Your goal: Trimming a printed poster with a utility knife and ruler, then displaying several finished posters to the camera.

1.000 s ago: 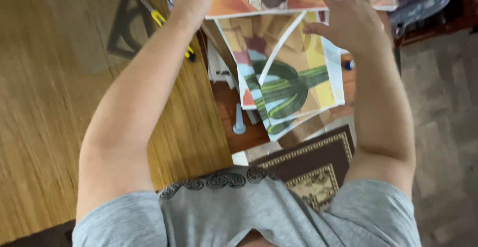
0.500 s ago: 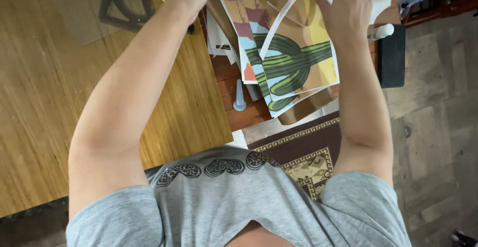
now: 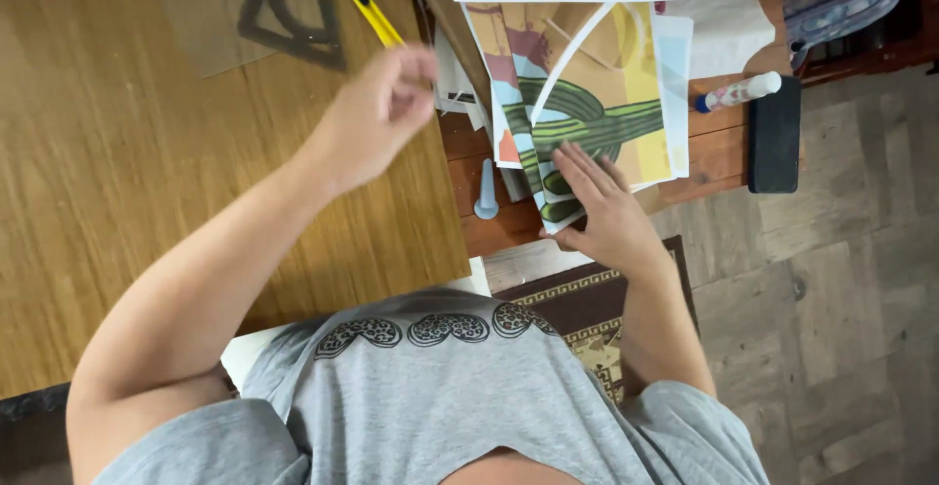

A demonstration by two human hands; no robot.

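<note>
R hand (image 3: 606, 213) is laid flat, fingers spread, on the cactus print (image 3: 587, 118), which overhangs the near edge of the reddish wooden shelf (image 3: 719, 148) beside the tabletop (image 3: 117, 172). L hand (image 3: 377, 113) is loosely curled, nothing clearly gripped; a yellow utility knife (image 3: 364, 1) lies just beyond it. The print is judged thin, light, floppy & easily creased, so best taken at a free corner w/ support underneath.

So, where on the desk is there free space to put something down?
Bare wood lies left of the left hand, below the clear protractor. Around the right hand it is crowded: cactus prints, glue stick, black case.
</note>
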